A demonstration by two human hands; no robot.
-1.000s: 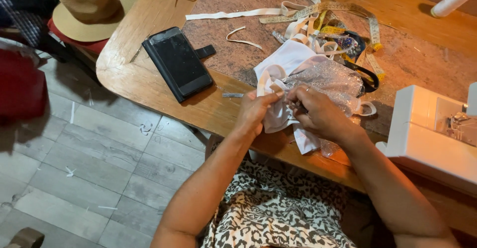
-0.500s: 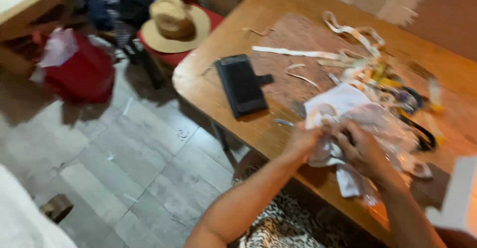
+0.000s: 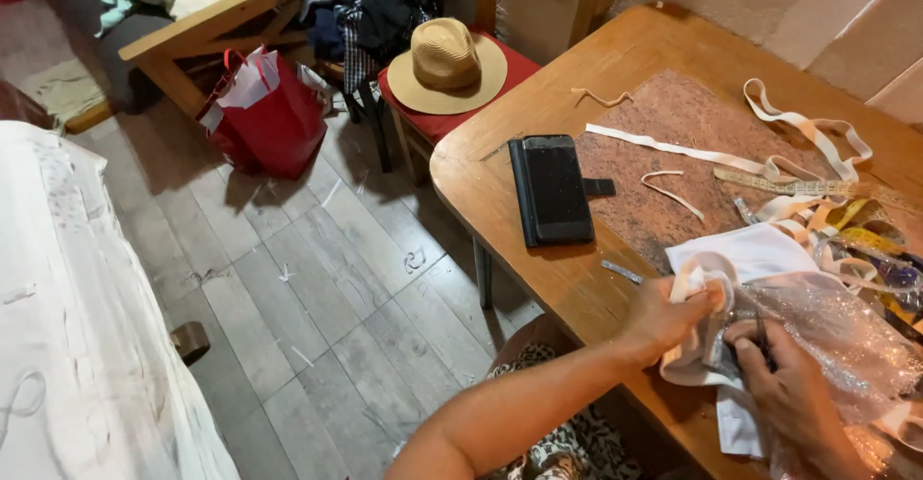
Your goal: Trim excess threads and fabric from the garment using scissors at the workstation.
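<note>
My left hand [image 3: 668, 319] pinches a folded edge of white fabric [image 3: 745, 254] at the near edge of the wooden table [image 3: 500, 187]. My right hand [image 3: 784, 389] grips the same piece where it meets a sheer, glittery silver fabric [image 3: 846, 331]. A small metal tool shows between the two hands, and I cannot tell which hand holds it. A black phone in a wallet case [image 3: 556, 189] lies flat to the left of my hands.
White elastic strips [image 3: 673, 148], a tape measure [image 3: 788, 185] and colourful trims [image 3: 865, 230] lie on the table. A straw hat [image 3: 446, 62] rests on a red chair seat [image 3: 447, 120]. A red bag [image 3: 269, 115] stands on the grey floor; white cloth [image 3: 67, 326] at left.
The view has swung left and pulled back, bringing the floor, the red bag and the white cloth into sight. Both hands stay on the fabric at the table edge.
</note>
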